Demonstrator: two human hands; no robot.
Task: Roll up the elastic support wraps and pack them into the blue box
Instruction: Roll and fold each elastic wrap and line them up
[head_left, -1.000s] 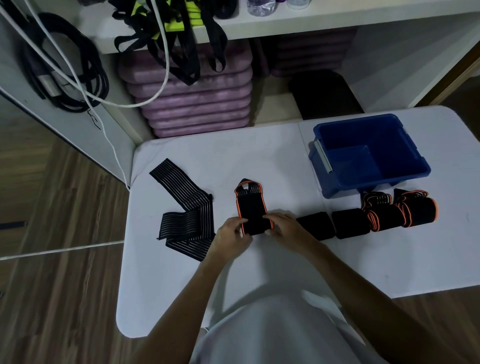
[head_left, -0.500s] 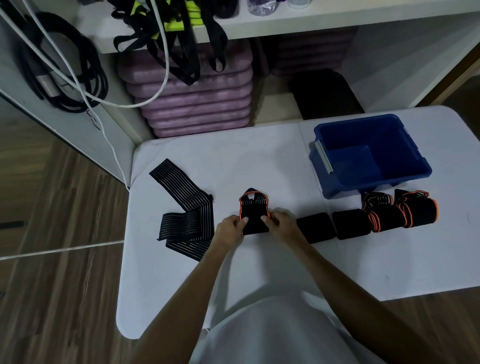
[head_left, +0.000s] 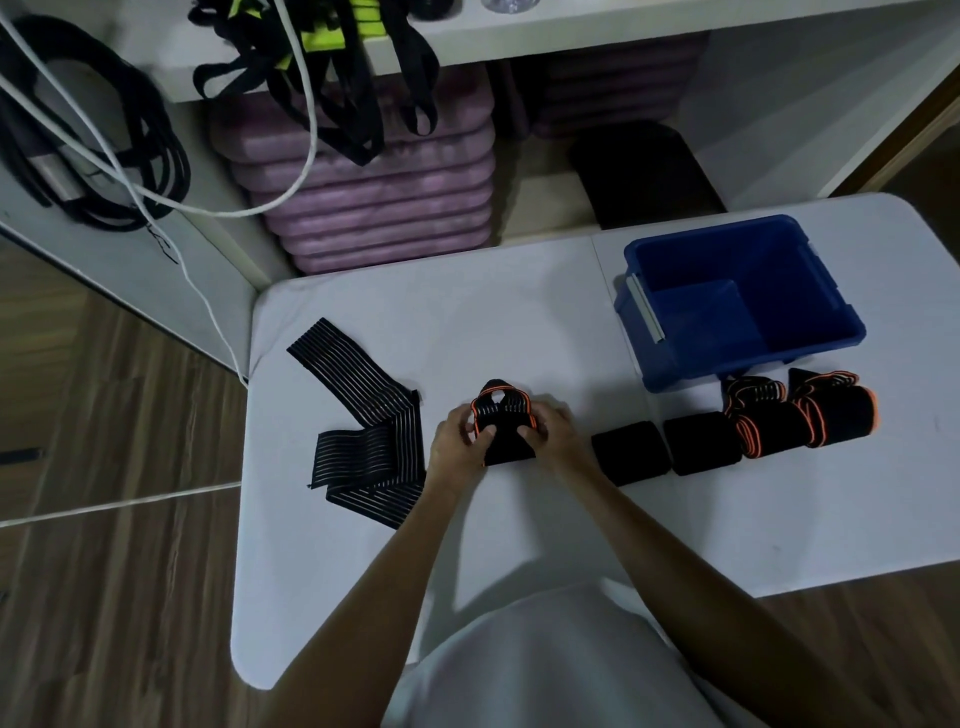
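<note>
1. The orange-edged wrap (head_left: 501, 423) lies on the white table (head_left: 519, 312), well to the left of the blue box (head_left: 737, 301) and nearer the person. Its near part is already a roll; a short tail with an orange loop reaches away from the person.
2. The left hand (head_left: 460, 441) and right hand (head_left: 550, 434) flank the roll, fingers curled in and pinching its ends. Thumb positions look tucked over the top, though the dim light makes that hard to confirm.
3. Between the hands and the box, just in front of it, sit four finished rolls: two plain black rolls (head_left: 665, 449) and two orange-trimmed rolls (head_left: 800, 421). The box looks empty.
4. Farthest left of the box, the striped wrap (head_left: 363, 431) lies folded loosely, unrolled.
5. Risks, as I judge them: elastic stores tension, so a slack pinch could let the roll spring open; uneven pressure from either hand could make it cone sideways; the loop may bunch and leave the end unsecured.
</note>
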